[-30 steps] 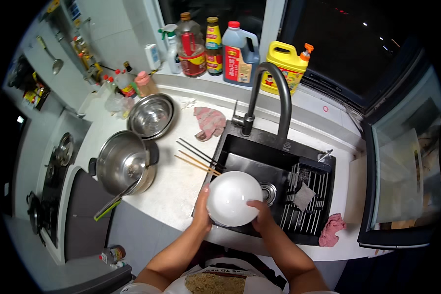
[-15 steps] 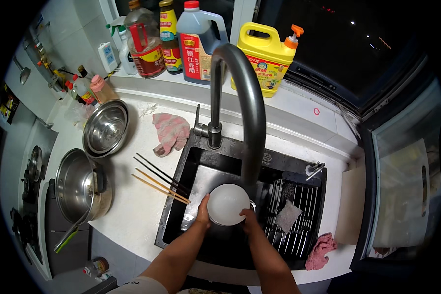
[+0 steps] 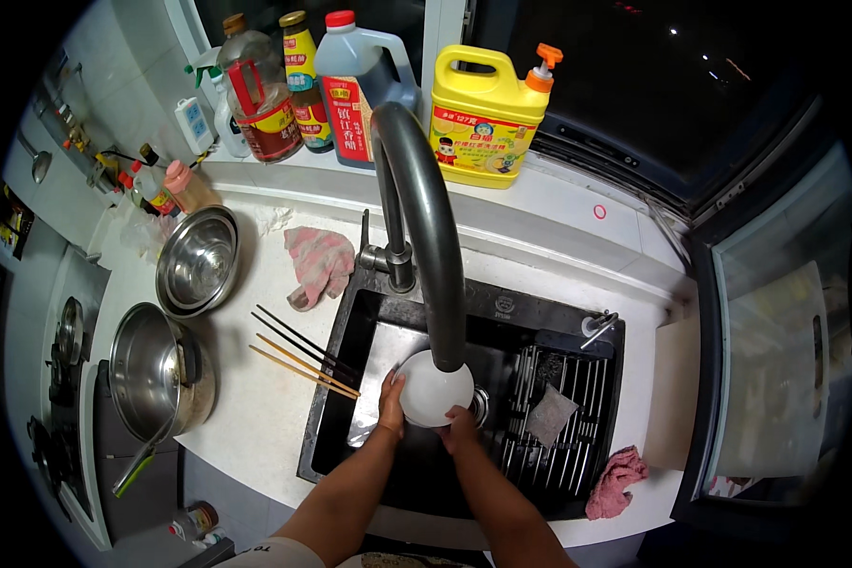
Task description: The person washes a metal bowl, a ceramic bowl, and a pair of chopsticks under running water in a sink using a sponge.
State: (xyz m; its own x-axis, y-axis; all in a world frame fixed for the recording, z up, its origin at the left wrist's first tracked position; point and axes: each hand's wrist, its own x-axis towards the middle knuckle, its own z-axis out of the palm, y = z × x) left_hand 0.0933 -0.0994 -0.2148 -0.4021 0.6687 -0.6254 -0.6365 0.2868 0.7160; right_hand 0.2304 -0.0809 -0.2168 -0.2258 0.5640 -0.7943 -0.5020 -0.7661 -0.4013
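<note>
A white bowl (image 3: 434,399) is held over the black sink (image 3: 350,450), its mouth facing up beneath the tip of the dark faucet (image 3: 431,218). My left hand (image 3: 391,402) grips the bowl's left side. On its lower right rim, my right hand (image 3: 457,429) holds on with the thumb over the edge; its other fingers are hidden below. Whether water is running I cannot make out. Two pairs of chopsticks, one dark and one light wooden (image 3: 303,369), lie across the sink's left edge.
At the sink's right, a grey scouring pad (image 3: 551,417) rests on a metal rack (image 3: 530,459). Left on the counter are a steel basin (image 3: 199,260), a pot (image 3: 147,364) and a striped cloth (image 3: 319,265). A yellow detergent jug (image 3: 483,123) and several bottles line the ledge.
The bowl has moved beneath the faucet's spout, with both hands still on it. The whole view has shifted slightly.
</note>
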